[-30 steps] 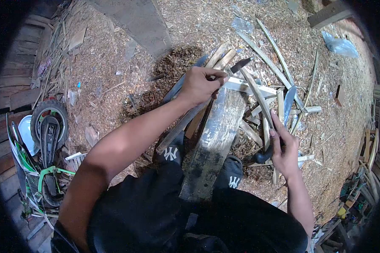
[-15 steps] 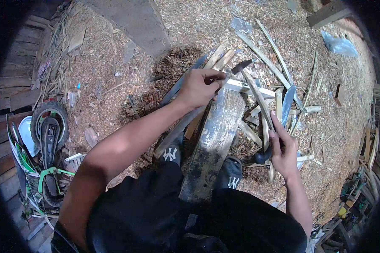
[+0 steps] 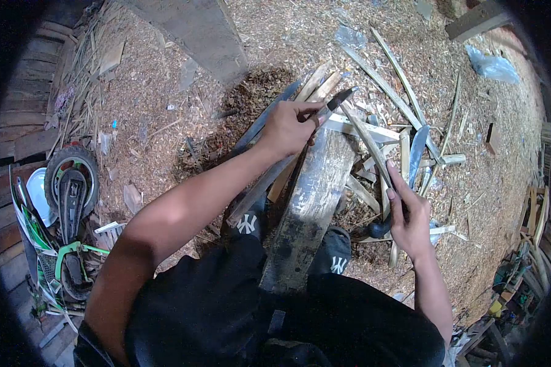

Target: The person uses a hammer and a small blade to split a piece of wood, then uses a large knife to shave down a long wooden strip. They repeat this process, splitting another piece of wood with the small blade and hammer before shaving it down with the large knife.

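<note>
My left hand [image 3: 291, 128] is closed round the handle of a small knife [image 3: 340, 99], its dark blade pointing up and right over the far end of a wooden beam [image 3: 315, 196]. My right hand [image 3: 408, 214] pinches a long thin wood strip [image 3: 368, 139], which slants up and left so its upper end is beside the blade. Behind the strip, a pale white-edged piece of wood [image 3: 361, 127] lies across the beam's far end. The beam runs between my legs.
Wood strips [image 3: 404, 104] and a blue-grey blade [image 3: 417, 153] lie right of the beam. A black rounded handle [image 3: 379, 229] is near my right hand. A small green bike [image 3: 67, 251] is at left, a concrete post [image 3: 193, 30] at top, a plastic bag [image 3: 493, 64] at upper right.
The knife has turned, its blade now tilting more steeply upward. The strip in my right hand has shifted slightly left and down. Both hands remain almost where they were.
</note>
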A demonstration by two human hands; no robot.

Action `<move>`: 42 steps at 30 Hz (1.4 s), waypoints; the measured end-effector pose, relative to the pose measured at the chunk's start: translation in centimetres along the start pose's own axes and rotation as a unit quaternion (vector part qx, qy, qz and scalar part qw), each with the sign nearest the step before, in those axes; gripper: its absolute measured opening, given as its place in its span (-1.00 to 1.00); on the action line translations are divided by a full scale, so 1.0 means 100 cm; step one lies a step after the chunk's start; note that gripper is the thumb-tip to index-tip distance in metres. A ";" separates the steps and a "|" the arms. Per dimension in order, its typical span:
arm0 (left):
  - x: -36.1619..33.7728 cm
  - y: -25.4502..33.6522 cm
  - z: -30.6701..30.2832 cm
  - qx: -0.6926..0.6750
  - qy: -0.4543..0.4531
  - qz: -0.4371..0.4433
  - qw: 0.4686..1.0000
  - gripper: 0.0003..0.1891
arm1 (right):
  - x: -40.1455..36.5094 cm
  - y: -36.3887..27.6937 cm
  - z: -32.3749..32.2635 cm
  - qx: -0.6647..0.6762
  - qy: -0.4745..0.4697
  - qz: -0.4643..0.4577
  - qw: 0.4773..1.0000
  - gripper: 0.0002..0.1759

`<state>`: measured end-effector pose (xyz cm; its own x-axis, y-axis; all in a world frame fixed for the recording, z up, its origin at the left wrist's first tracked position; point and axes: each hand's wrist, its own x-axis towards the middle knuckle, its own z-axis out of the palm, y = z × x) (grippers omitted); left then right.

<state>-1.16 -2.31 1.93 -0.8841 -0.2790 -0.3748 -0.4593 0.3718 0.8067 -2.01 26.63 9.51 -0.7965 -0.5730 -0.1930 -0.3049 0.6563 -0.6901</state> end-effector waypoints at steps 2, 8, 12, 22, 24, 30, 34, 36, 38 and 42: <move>0.000 -0.002 0.003 -0.050 0.015 0.013 0.999 -0.68 | 0.001 0.005 0.003 -0.004 0.016 -0.024 1.000 -0.38; -0.002 -0.001 0.003 -0.073 0.007 -0.010 0.997 -0.67 | 0.002 0.008 0.004 -0.007 0.043 -0.062 0.997 -0.37; -0.001 -0.007 0.009 -0.087 0.042 0.031 0.995 -0.67 | 0.003 0.008 0.001 -0.024 0.024 -0.059 0.998 -0.37; -0.002 -0.003 0.008 -0.088 0.023 0.014 0.996 -0.68 | 0.003 0.009 -0.002 -0.035 0.038 -0.086 0.995 -0.39; -0.002 -0.006 0.010 -0.120 0.016 -0.004 0.993 -0.69 | 0.002 -0.002 -0.009 -0.026 0.024 -0.018 0.999 -0.39; -0.002 -0.007 0.014 -0.204 0.029 0.013 0.978 -0.71 | 0.005 0.003 -0.007 -0.026 0.056 -0.078 0.995 -0.39; -0.002 -0.006 0.011 -0.121 0.023 0.011 0.992 -0.70 | 0.004 0.001 -0.007 -0.026 0.031 -0.060 0.997 -0.39; -0.001 -0.011 0.014 -0.161 0.024 0.024 0.986 -0.70 | 0.003 0.000 -0.009 -0.017 0.073 -0.062 0.995 -0.39; 0.001 -0.011 0.013 -0.152 0.014 0.022 0.988 -0.70 | 0.003 0.000 -0.009 -0.021 0.068 -0.058 0.996 -0.40; -0.001 -0.006 0.011 -0.092 0.049 0.046 0.993 -0.68 | 0.005 -0.008 -0.014 -0.052 -0.004 -0.012 0.999 -0.40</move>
<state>-0.91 -1.50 1.01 -0.9049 -0.3401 -0.2558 -0.3450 0.2342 0.9089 -2.91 26.47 10.97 -0.7844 -0.5923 -0.1840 -0.3759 0.6899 -0.6187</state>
